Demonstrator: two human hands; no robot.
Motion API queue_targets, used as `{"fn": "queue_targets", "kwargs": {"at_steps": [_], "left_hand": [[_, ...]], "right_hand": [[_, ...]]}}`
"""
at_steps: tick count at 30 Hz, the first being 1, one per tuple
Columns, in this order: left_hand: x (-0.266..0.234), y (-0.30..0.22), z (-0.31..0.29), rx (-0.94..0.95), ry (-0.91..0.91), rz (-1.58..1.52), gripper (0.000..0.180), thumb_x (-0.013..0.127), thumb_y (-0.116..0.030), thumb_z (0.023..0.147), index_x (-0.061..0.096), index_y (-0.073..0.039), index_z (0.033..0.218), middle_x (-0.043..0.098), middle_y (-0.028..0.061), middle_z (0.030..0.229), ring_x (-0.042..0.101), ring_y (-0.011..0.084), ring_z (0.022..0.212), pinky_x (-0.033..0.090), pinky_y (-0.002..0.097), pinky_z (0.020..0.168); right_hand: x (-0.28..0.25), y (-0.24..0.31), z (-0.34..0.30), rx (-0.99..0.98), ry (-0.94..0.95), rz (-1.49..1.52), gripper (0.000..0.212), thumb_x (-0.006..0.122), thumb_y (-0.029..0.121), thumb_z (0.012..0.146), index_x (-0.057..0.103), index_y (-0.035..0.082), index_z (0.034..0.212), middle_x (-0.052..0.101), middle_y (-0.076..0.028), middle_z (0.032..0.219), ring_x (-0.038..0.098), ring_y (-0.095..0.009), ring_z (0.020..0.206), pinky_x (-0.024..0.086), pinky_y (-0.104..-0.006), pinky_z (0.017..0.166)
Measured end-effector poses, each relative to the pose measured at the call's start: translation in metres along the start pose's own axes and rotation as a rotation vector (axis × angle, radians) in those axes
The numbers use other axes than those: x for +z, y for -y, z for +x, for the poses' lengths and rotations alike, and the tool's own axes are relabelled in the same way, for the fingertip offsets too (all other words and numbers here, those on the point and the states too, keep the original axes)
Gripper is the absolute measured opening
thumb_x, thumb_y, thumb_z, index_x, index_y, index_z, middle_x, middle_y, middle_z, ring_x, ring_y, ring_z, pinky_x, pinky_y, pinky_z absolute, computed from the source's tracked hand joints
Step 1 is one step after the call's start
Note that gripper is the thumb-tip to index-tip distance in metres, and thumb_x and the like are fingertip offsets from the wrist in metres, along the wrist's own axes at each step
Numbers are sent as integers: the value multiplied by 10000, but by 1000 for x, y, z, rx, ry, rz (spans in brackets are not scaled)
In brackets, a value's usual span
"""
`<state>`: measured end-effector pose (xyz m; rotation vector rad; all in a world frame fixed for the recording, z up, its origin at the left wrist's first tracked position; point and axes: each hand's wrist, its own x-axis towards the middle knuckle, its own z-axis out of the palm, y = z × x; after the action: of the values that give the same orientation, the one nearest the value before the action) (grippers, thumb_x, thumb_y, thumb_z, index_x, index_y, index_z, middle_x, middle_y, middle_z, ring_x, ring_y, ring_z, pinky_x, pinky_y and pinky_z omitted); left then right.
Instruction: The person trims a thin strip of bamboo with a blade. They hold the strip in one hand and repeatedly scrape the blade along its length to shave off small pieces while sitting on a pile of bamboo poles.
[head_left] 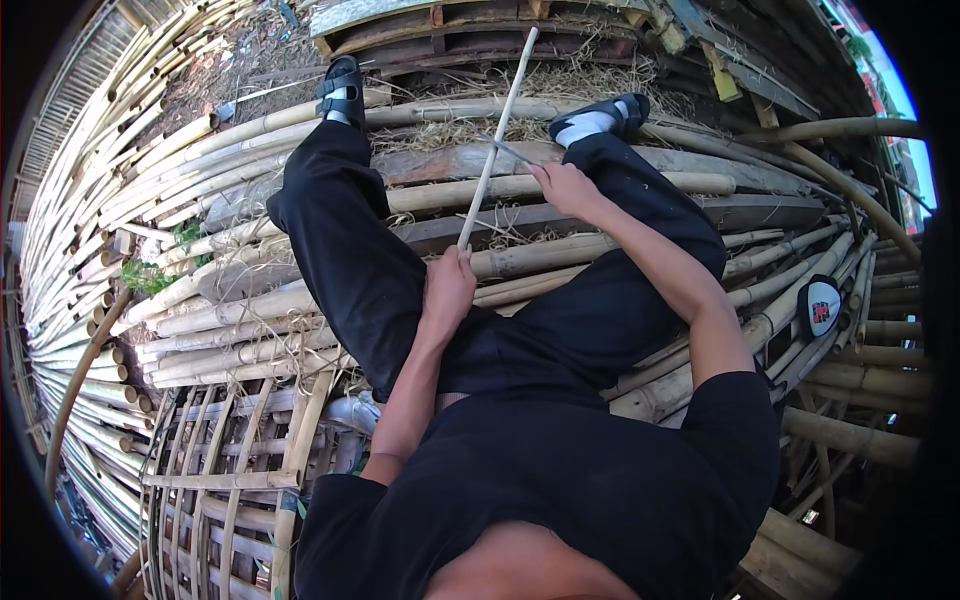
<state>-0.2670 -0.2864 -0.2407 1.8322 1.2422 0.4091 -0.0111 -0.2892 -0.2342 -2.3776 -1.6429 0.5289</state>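
Note:
A long pale bamboo strip (497, 135) slants up and away between my spread legs. My left hand (448, 286) is closed round its near end, close to my lap. My right hand (568, 190) grips a knife (512, 151), its handle mostly hidden in the fingers. The narrow grey blade points left and lies across the strip at about mid-length, seemingly touching it. Thin curled shavings (450, 135) lie on the bamboo poles around the strip's far half.
I sit on stacked bamboo poles (560, 250). A wooden pallet (470, 30) stands beyond my feet. Many cut poles (130, 190) lie at left, with a slatted bamboo frame (225, 480) nearer. A cap (820, 306) rests on poles at right. A curved pole (860, 185) juts in there.

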Motion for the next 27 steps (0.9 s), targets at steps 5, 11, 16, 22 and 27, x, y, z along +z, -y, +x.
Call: {"fn": "queue_targets", "kwargs": {"at_steps": [5, 11, 16, 22, 27], "left_hand": [[-1, -1, -1, -13, 43, 15, 275, 475, -175, 928, 501, 59, 785, 538, 271, 675, 529, 466, 687, 398, 475, 586], [-2, -1, -1, -17, 16, 12, 280, 476, -179, 930, 501, 61, 788, 537, 274, 678, 529, 462, 682, 400, 474, 588], [-1, -2, 0, -38, 46, 1, 275, 474, -179, 930, 499, 60, 796, 536, 272, 675, 529, 463, 676, 399, 475, 588], [-3, 0, -1, -35, 17, -13, 275, 475, -177, 930, 499, 57, 786, 525, 264, 639, 525, 456, 634, 391, 471, 560], [4, 4, -2, -35, 41, -26, 270, 478, -173, 928, 501, 57, 789, 520, 261, 626, 521, 451, 622, 386, 467, 552]], "right_hand": [[20, 12, -28, -334, 196, -35, 502, 385, 423, 950, 632, 13, 797, 624, -225, 756, 595, -439, 761, 472, -505, 709], [5, -7, 12, 9, 58, 19, 573, 361, 471, 947, 653, -8, 830, 628, -254, 778, 617, -419, 787, 485, -505, 715], [15, 3, -10, -329, 283, -103, 575, 357, 502, 941, 657, 14, 889, 629, -265, 834, 617, -413, 830, 486, -510, 728], [-10, 6, 17, -95, 104, 15, 552, 337, 473, 952, 655, 25, 899, 633, -242, 848, 613, -410, 850, 479, -508, 760], [6, -19, 23, -79, 212, -94, 590, 321, 508, 947, 656, 24, 911, 636, -249, 881, 605, -427, 866, 487, -497, 766]]}}
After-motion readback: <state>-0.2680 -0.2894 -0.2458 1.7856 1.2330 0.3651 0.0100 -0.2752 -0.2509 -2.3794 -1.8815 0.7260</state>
